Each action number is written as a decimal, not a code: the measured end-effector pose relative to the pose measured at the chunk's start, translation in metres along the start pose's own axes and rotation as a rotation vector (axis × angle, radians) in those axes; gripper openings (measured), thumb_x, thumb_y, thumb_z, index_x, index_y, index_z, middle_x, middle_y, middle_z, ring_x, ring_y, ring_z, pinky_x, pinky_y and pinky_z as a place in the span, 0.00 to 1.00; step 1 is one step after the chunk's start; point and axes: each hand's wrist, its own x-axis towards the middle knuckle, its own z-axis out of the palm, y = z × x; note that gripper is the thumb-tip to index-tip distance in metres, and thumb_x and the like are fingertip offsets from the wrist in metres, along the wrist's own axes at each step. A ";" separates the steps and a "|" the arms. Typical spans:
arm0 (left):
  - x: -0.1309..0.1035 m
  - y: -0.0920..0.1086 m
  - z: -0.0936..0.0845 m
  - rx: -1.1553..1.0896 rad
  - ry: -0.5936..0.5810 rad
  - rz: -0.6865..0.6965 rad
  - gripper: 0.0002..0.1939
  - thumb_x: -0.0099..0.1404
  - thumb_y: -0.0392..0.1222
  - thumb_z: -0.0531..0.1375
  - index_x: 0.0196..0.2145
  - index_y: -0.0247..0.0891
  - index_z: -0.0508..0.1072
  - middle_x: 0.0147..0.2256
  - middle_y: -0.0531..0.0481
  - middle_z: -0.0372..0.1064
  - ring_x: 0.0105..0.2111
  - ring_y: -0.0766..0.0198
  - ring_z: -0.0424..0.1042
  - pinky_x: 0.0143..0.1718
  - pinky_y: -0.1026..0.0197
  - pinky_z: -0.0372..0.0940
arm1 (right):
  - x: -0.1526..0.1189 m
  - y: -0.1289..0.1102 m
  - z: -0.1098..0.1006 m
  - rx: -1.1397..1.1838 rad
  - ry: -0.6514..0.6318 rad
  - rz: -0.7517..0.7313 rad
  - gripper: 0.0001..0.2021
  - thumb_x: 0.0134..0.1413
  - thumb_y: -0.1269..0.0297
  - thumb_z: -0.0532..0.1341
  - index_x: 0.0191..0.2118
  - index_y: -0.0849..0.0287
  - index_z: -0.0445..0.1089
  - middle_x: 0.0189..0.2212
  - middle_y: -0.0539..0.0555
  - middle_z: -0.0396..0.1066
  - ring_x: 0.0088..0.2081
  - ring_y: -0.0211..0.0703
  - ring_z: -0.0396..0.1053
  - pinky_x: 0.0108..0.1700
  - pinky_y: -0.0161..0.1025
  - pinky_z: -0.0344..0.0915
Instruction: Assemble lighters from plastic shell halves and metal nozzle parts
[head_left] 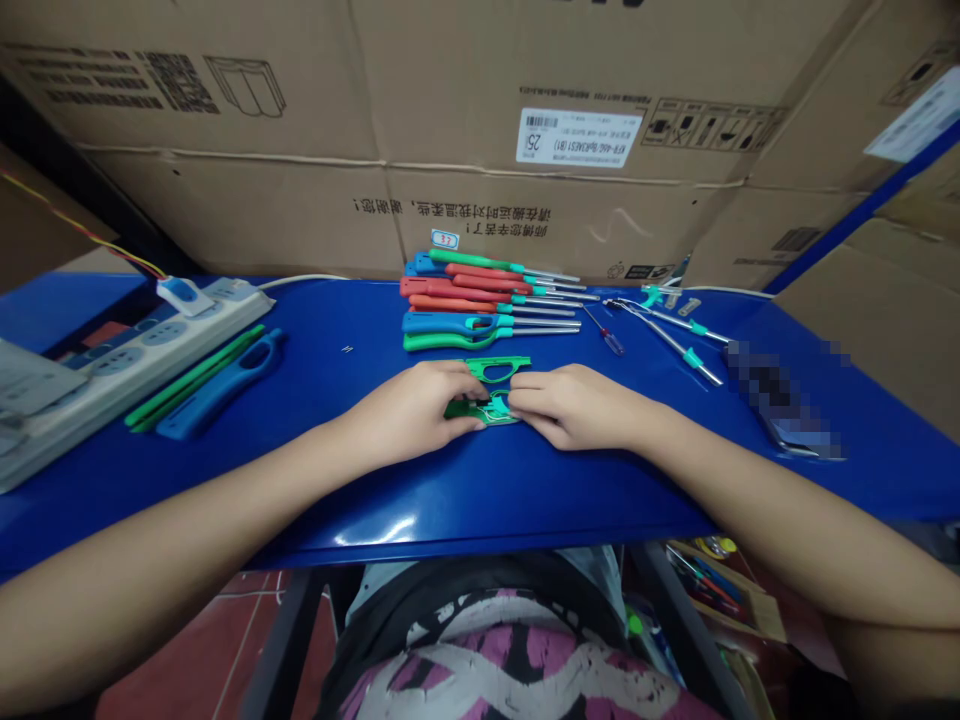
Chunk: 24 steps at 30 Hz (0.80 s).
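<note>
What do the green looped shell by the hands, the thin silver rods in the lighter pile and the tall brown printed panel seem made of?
Green looped shell: probably smooth moulded plastic, judging by even colour. Thin silver rods: likely metal, from their grey sheen; plating unclear. Tall brown printed panel: cardboard by the look, matte, creased, with box markings.

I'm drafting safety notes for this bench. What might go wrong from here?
The teal piece between the left hand and right hand might slip out of the green shell.

The tiny metal bits lying loose on the table might get brushed away by the left arm.
</note>
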 end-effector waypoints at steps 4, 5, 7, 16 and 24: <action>-0.002 0.002 0.001 0.033 0.002 0.002 0.13 0.65 0.39 0.64 0.48 0.36 0.77 0.44 0.44 0.76 0.44 0.53 0.76 0.47 0.54 0.70 | 0.001 -0.001 -0.002 -0.005 -0.014 0.010 0.09 0.65 0.69 0.53 0.34 0.60 0.69 0.34 0.53 0.69 0.28 0.37 0.58 0.30 0.37 0.49; -0.002 0.002 0.002 0.044 0.001 0.007 0.13 0.66 0.40 0.64 0.48 0.37 0.77 0.44 0.44 0.76 0.44 0.53 0.76 0.47 0.53 0.70 | 0.001 -0.001 -0.003 -0.004 -0.017 0.016 0.09 0.65 0.69 0.53 0.34 0.60 0.68 0.34 0.53 0.69 0.28 0.37 0.58 0.30 0.37 0.49; -0.004 0.003 0.004 0.084 0.001 0.021 0.12 0.68 0.40 0.62 0.47 0.37 0.78 0.44 0.43 0.76 0.44 0.53 0.76 0.48 0.53 0.70 | 0.001 -0.001 -0.004 0.000 -0.026 0.030 0.09 0.64 0.70 0.53 0.33 0.60 0.68 0.34 0.53 0.68 0.28 0.37 0.57 0.30 0.37 0.47; -0.007 0.009 0.011 0.227 -0.018 0.061 0.13 0.72 0.40 0.56 0.45 0.36 0.80 0.43 0.40 0.72 0.43 0.53 0.74 0.47 0.52 0.71 | 0.001 -0.001 -0.004 -0.024 0.004 0.073 0.11 0.66 0.66 0.53 0.37 0.60 0.71 0.35 0.54 0.70 0.28 0.38 0.61 0.29 0.37 0.50; -0.004 0.000 0.009 0.098 0.017 0.059 0.11 0.69 0.42 0.61 0.46 0.37 0.80 0.43 0.43 0.74 0.41 0.56 0.76 0.47 0.55 0.70 | -0.007 0.002 -0.007 0.099 0.092 0.058 0.14 0.66 0.64 0.54 0.49 0.60 0.75 0.40 0.58 0.72 0.34 0.41 0.69 0.36 0.37 0.63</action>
